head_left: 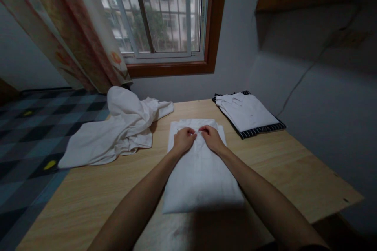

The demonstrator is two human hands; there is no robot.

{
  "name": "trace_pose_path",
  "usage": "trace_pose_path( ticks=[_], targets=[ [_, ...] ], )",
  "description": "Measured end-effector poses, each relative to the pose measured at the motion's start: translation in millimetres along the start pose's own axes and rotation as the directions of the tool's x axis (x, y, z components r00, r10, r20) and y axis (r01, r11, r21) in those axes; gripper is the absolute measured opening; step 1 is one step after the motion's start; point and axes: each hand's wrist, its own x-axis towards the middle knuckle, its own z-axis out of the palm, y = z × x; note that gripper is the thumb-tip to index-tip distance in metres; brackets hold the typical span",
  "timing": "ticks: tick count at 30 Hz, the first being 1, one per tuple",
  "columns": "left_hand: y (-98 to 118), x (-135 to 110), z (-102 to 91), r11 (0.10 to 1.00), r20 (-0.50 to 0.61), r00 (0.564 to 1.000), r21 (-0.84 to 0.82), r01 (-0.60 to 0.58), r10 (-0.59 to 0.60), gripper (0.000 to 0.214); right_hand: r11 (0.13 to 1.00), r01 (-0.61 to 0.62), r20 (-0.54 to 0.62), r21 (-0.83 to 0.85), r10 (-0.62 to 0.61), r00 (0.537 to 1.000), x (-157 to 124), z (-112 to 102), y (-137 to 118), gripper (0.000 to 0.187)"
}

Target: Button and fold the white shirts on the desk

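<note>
A white shirt, folded into a rectangle, lies on the wooden table in front of me with its collar end away from me. My left hand rests on the left of its collar, thumb and fingers pinched on the cloth. From the other side my right hand pinches the right of the collar, its fingertips close to those of the left. The small bit of cloth between the fingertips is too small to make out clearly. A front placket runs down the shirt's middle toward me.
A crumpled white garment lies at the table's left edge. Toward the back right, a folded white shirt lies on dark striped cloth. The wooden table stands beside a checked bed cover, below a barred window.
</note>
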Motion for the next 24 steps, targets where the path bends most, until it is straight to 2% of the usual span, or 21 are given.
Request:
trace_pose_path(
  ticks=[2, 4, 7, 9, 13, 18, 24],
  targets=[
    [-5, 2, 3.9, 0.996, -0.03, 0.999, -0.084, -0.034, 0.032, 0.014, 1.0, 0.027, -0.059, 0.004, -0.027, 0.998, -2, -1, -3, 0.018],
    [-11, 4, 8.4, 0.98, -0.066, 0.996, -0.187, -0.066, 0.054, 0.011, 0.988, 0.093, -0.127, -0.122, -0.108, 0.986, -6, -1, -10, 0.019],
    [-19, 8, 14.3, 0.923, -0.097, 0.994, -0.375, -0.09, 0.057, 0.012, 0.918, 0.169, -0.128, -0.358, -0.228, 0.965, -13, -2, -21, 0.022],
    [-22, 10, 16.6, 0.872, -0.103, 0.993, -0.479, -0.101, 0.058, 0.015, 0.896, 0.161, -0.126, -0.414, -0.232, 0.965, -16, -2, -25, 0.018],
    [-22, 11, 16.1, 0.796, -0.074, 0.994, -0.595, -0.111, 0.084, 0.02, 0.943, 0.134, -0.131, -0.305, -0.181, 0.975, -13, 0, -20, 0.004],
    [-20, 7, 10.2, 0.776, -0.061, 0.987, -0.611, -0.156, 0.15, 0.023, 0.981, 0.11, -0.066, -0.161, -0.122, 0.99, -7, 1, -8, 0.007],
    [-18, 7, 10.4, 0.748, -0.049, 0.99, -0.65, -0.132, 0.132, 0.025, 0.972, 0.092, -0.05, -0.216, -0.106, 0.993, -10, 2, -12, 0.007]
  ],
)
